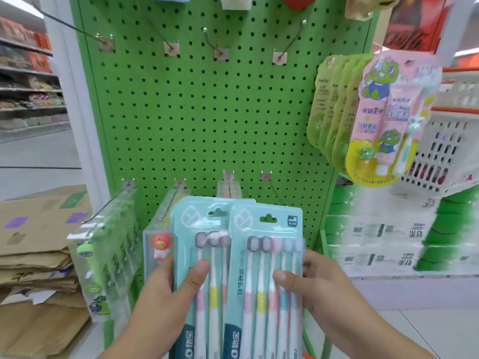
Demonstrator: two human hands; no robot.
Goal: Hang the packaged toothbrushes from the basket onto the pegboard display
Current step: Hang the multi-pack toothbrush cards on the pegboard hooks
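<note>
We find the left hand (166,288) gripping the rear toothbrush pack (199,255) and the right hand (313,283) the front pack (267,255), hang-holes uppermost below the pegboard (207,120), presumably ready for a bare hook (290,42).

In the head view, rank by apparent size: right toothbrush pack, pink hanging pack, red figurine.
1. Right toothbrush pack, though it is nearest the camera and cut off below.
2. Pink hanging pack.
3. Red figurine.
</note>
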